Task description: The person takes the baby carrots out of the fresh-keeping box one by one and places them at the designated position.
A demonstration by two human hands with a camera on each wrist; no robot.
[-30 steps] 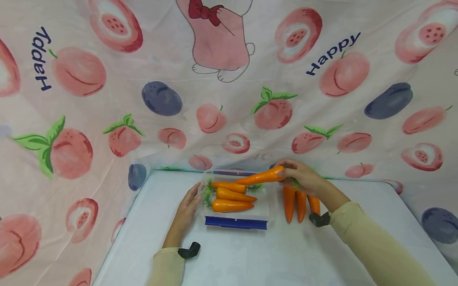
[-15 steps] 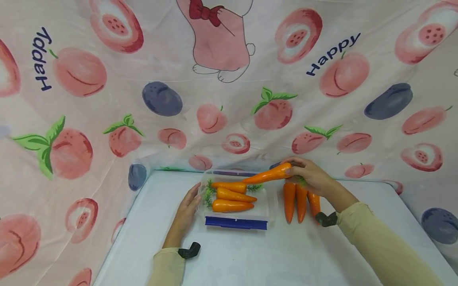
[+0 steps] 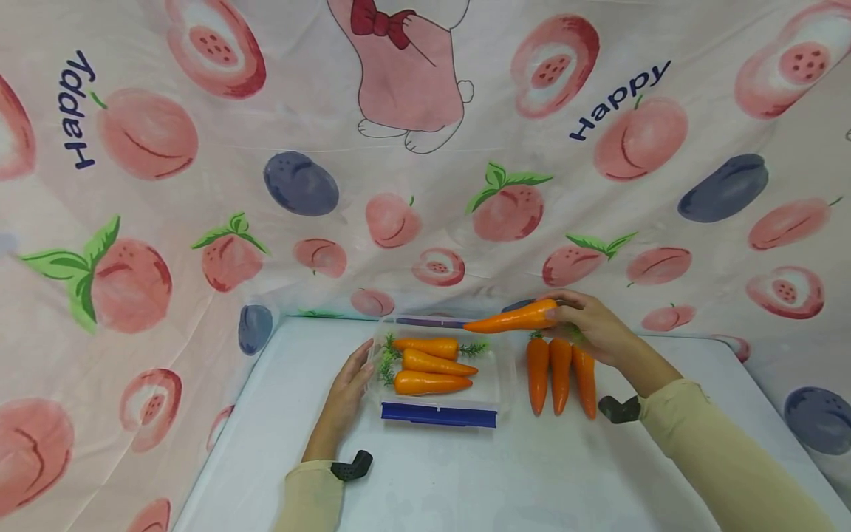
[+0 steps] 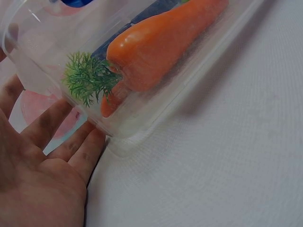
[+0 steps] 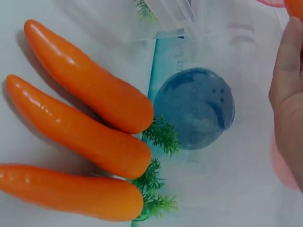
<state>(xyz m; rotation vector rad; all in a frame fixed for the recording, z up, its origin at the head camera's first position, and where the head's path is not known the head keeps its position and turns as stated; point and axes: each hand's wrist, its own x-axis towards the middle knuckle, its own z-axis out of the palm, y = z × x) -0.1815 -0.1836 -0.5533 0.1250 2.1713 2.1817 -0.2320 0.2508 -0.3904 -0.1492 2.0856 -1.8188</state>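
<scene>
My right hand (image 3: 588, 329) pinches an orange toy carrot (image 3: 512, 318) by its thick end. Raised above the table, this carrot points left, its tip overlapping the far right part of a clear plastic box (image 3: 507, 380). Three carrots lie side by side in the box, the nearest one (image 3: 432, 382) with its green leaves to the left. My left hand (image 3: 347, 388) rests on the box's left end; in the left wrist view its fingers (image 4: 49, 123) reach along the clear wall. Only the edge of the right hand (image 5: 289, 104) shows in the right wrist view.
Right of the box, three more carrots (image 3: 561, 377) lie in a row on the white table (image 3: 439, 480), tips towards me. A blue latch flap (image 3: 439, 414) sticks out from the box's near side. Fruit-printed cloth (image 3: 412, 170) hangs behind the table's far edge.
My right hand has moved right and slightly upward with its carrot, whose tip has drawn away from the carrots in the box. The left hand and box have stayed still.
</scene>
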